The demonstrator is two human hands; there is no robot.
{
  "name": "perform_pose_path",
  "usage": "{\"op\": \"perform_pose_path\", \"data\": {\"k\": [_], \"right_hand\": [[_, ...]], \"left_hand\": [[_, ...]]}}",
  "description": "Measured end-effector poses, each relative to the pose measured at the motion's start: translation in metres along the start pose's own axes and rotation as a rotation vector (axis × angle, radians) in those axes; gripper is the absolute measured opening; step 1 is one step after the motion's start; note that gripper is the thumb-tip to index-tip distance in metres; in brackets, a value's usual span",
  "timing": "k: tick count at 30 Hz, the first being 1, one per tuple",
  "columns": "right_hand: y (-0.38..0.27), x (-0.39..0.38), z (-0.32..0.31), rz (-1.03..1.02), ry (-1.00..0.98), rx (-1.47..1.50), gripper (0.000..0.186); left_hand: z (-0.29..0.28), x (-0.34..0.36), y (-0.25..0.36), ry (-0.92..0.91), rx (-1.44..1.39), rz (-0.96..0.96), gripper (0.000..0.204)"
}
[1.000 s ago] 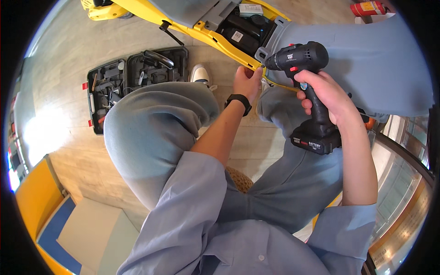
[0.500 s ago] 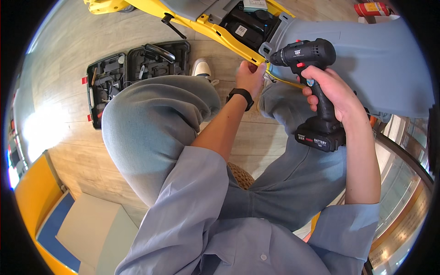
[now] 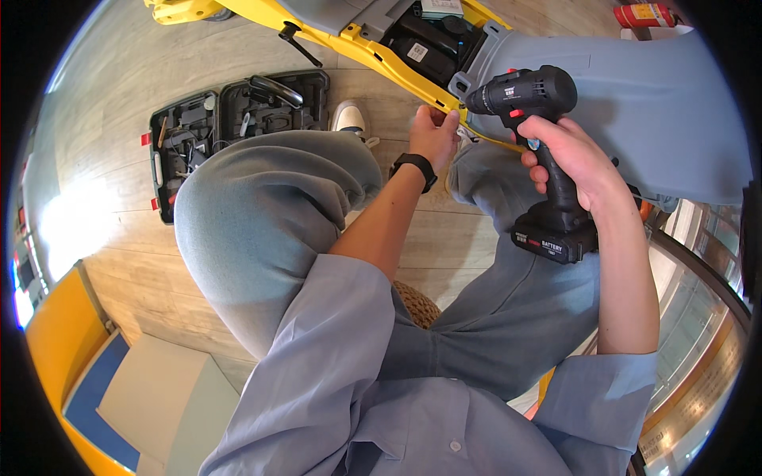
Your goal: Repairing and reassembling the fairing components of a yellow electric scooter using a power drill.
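Observation:
My right hand (image 3: pixel 575 155) is wrapped round the grip of a black cordless drill (image 3: pixel 530 91), its forefinger by the trigger. The drill points left, its chuck at the corner of a yellow side panel (image 3: pixel 397 70) on a yellow and grey scooter body. A battery pack (image 3: pixel 552 240) forms the drill's foot, above my thigh. Beneath the panel's lower edge, my left hand (image 3: pixel 434 139) is closed with its fingertips against the panel; some of its fingers are hidden. The bit and any screw are too small to make out.
An open black tool case (image 3: pixel 214 131) lies on the wooden floor to the left. Grey bodywork (image 3: pixel 635 119) spans the right, above my knee. Dark parts sit in an open bay (image 3: pixel 432 47). A fire extinguisher (image 3: pixel 644 15) is at the far right, a yellow and blue panel (image 3: pixel 67 333) at lower left.
The drill and my right hand have shifted very slightly left. My left hand has barely moved and stays at the panel's edge.

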State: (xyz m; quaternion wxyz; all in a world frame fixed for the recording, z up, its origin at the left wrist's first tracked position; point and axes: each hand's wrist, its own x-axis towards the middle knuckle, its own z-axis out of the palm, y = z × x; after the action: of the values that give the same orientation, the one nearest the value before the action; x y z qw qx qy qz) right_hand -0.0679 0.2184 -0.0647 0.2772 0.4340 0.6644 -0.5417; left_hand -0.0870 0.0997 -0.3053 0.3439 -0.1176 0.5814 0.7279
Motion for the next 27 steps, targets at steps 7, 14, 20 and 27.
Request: {"op": "perform_pose_path", "data": {"k": [7,14,20,27], "right_hand": [[-0.0005,0.0013,0.0025,0.003,0.02,-0.022,0.024],[-0.0019,0.004,0.0026,0.024,-0.008,0.014,0.024],[-0.0014,0.004,0.0027,0.015,-0.002,-0.005,0.024],[-0.0044,0.0063,0.0042,0.025,-0.001,-0.026,0.024]], "left_hand": [[-0.0001,0.0002,-0.0003,-0.018,-0.025,0.014,0.025],[-0.0028,-0.0019,-0.0015,-0.032,-0.031,0.04,0.023],[-0.0018,-0.0013,-0.0013,-0.022,0.022,0.063,0.024],[-0.0032,-0.0011,0.0008,-0.033,0.011,0.079,0.024]]}}
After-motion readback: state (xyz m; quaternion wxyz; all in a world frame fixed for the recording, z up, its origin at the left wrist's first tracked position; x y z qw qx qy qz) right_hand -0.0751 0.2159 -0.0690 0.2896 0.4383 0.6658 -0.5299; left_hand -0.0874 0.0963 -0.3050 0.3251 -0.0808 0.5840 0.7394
